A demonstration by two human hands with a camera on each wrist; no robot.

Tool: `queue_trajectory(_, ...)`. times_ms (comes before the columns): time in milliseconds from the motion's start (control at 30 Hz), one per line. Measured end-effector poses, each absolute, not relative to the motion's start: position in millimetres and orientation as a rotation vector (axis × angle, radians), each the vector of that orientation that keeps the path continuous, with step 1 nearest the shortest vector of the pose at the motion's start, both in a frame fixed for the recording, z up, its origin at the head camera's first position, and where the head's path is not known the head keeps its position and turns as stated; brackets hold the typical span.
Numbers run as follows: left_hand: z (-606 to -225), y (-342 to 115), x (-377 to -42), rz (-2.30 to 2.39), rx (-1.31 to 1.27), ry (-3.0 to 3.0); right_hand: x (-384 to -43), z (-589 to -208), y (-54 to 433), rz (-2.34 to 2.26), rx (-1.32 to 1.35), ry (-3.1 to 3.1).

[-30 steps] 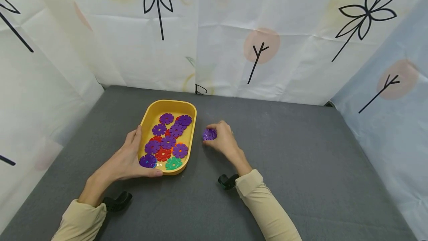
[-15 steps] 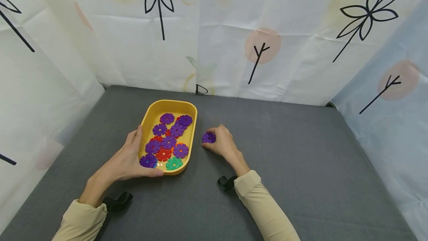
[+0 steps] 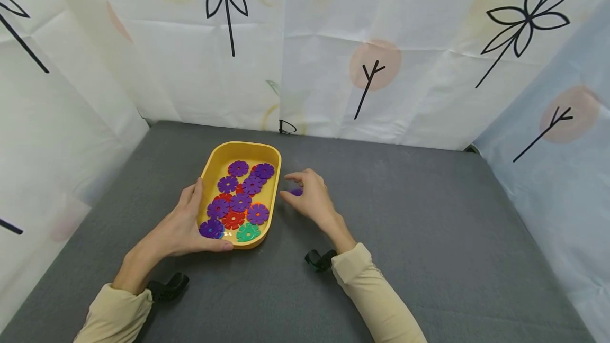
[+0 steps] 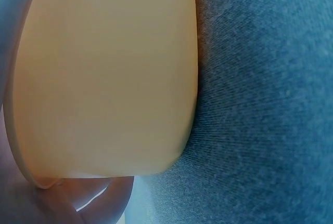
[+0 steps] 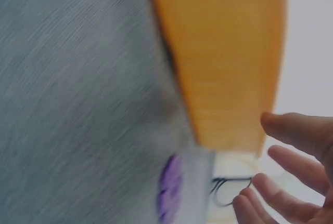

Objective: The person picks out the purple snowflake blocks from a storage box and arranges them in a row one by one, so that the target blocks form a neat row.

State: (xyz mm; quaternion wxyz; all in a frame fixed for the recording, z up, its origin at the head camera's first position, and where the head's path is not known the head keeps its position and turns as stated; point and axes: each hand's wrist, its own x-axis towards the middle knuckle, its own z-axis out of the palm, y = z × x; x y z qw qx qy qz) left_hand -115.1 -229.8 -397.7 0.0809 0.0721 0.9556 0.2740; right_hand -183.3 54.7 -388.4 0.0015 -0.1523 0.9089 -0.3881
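Note:
My left hand [image 3: 183,226] grips a yellow tray [image 3: 275,195] at its near left corner, thumb along the near end and fingers along the left side. Flower-shaped plastic discs lie inside it: several purple ones [image 3: 227,184], red ones [image 3: 233,219] and a green one [image 3: 248,232]. Just right of the tray, a purple flower disc [image 3: 296,192] shows partly behind my right hand [image 3: 312,199]. The right wrist view has that purple disc [image 5: 170,190] on the cloth, apart from the spread fingertips [image 5: 273,122], which hold nothing.
Grey cloth [image 3: 429,237] covers the table. White printed curtains [image 3: 324,83] stand along the back and both sides. Each wrist wears a black camera mount, the left mount [image 3: 168,286] and the right mount [image 3: 320,260] both close above the cloth.
My right hand has let go of the purple disc it held and spread its fingers, shifting slightly left toward the tray. The left hand and tray have stayed put.

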Motion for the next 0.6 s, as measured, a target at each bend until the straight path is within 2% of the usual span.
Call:
queue_trajectory(300,-397.4,-230.0,-115.3,0.830,0.246,2.868,-167.9,-364.0,23.2,-1.385,-0.777,2.657)
queue_trajectory(600,-398.1,-231.4,-115.2,0.856,0.317,2.886,-153.7,-372.6,-24.6,-1.132,-0.962,2.534)
